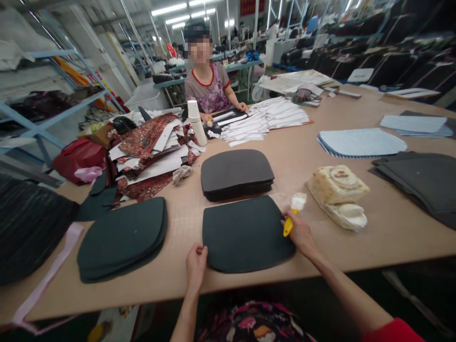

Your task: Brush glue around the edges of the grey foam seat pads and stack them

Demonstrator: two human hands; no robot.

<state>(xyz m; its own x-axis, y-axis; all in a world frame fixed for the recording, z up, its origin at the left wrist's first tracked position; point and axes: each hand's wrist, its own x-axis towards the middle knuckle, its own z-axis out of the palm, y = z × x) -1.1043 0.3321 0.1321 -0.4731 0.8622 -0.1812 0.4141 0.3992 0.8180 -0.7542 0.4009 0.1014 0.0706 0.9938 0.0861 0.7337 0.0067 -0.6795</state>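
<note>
A dark green rounded panel [247, 235] lies flat on the table in front of me. My left hand [197, 263] pinches its lower left edge with curled fingers. At the panel's right edge is my right hand [301, 232], closed around a brush [292, 214] with a yellow handle and whitish bristles pointing up and away. Part of that hand's fingers is hidden behind the handle. Just beyond the panel sits a stack of dark grey panels [237, 171]. A stack of dark green panels [123, 237] lies to the left. Right of the brush stands a cream-crusted container [337, 190].
Patterned fabric and white pieces [156, 152] are heaped at the left, beside white cups [197, 124]. Across the table [356, 251] a co-worker [208, 85] handles white strips [263, 118]. Light blue panels [361, 141] and dark grey sheets [420, 183] lie right.
</note>
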